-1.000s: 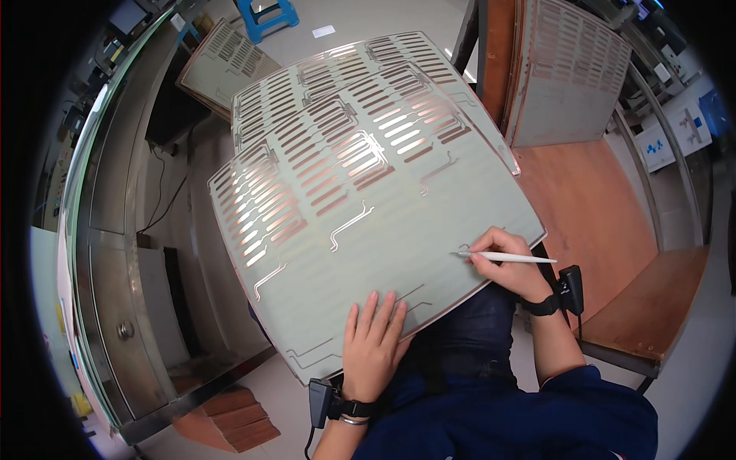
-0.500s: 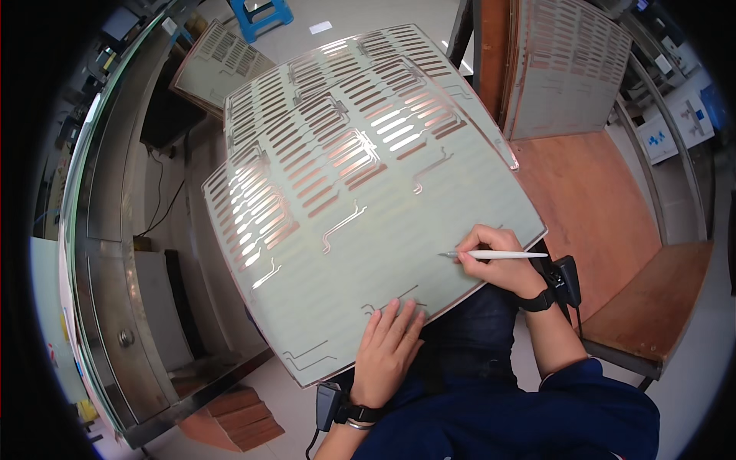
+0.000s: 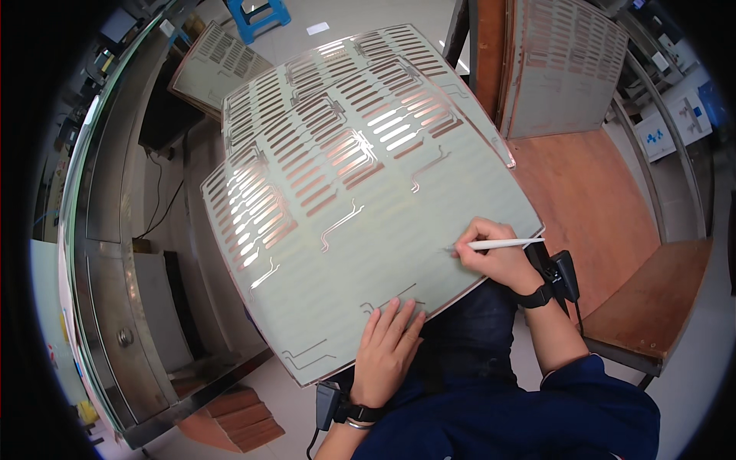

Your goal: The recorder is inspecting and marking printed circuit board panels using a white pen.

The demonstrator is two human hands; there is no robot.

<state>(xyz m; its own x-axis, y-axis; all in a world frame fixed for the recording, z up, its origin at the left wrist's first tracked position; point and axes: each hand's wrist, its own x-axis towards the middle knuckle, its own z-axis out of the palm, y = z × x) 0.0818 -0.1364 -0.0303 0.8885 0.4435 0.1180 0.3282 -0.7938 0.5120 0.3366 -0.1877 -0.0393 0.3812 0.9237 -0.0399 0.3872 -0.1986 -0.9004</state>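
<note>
A large pale green circuit board panel [image 3: 383, 238] with rows of shiny copper pads and thin traces lies tilted in front of me, its near edge over my lap. At least one more panel edge shows beneath it. My right hand [image 3: 494, 249] pinches a slim white pen-shaped knife [image 3: 506, 244], its grey tip pointing left at the bare green part of the panel. Whether the tip touches the surface is hard to tell. My left hand [image 3: 389, 349] rests on the panel's near edge, fingers stretched out flat beside a short dark trace, holding nothing.
Further panels [image 3: 567, 69] lean upright on a reddish-brown board [image 3: 575, 199] at the right. Another panel [image 3: 218, 65] stands at the far left. A metal-framed bench [image 3: 126, 284] runs along the left. A blue stool [image 3: 259, 17] is at the back, and brown blocks [image 3: 234, 420] lie on the floor.
My right hand has tilted slightly, and the knife's rear end has swung up a little. The left hand stays in place on the panel.
</note>
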